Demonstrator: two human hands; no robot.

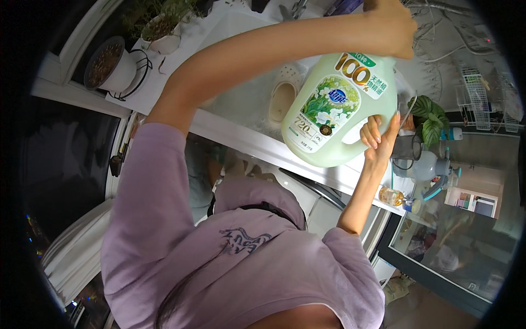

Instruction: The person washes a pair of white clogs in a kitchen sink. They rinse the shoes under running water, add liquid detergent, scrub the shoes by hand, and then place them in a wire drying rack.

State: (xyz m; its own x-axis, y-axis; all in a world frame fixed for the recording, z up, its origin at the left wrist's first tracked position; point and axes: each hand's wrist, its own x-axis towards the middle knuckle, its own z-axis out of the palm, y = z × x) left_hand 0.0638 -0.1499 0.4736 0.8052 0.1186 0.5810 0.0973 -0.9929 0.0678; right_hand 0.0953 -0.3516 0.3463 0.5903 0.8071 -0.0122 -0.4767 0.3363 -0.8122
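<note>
A large pale green plastic jug of liquid detergent (pixel 300 107), with a printed floral label, is held up tilted over the white sink (pixel 242 100). My right hand (pixel 378 131) grips its side handle. My left arm crosses over the sink from the left, and my left hand (pixel 392 33) is closed around the jug's top end; the cap is hidden behind it. A white clog with holes (pixel 281 100) lies in the sink just left of the jug, in cloudy water or on a wet surface.
Potted plants, one in a white pot (pixel 164 41) and one in a grey-rimmed pot (pixel 107 66), stand at the left. At the right are a leafy plant (pixel 429 119), a dark cup (pixel 407 147), a spray bottle (pixel 425 165), a bottle of amber liquid (pixel 390 196) and a glass door (pixel 448 246).
</note>
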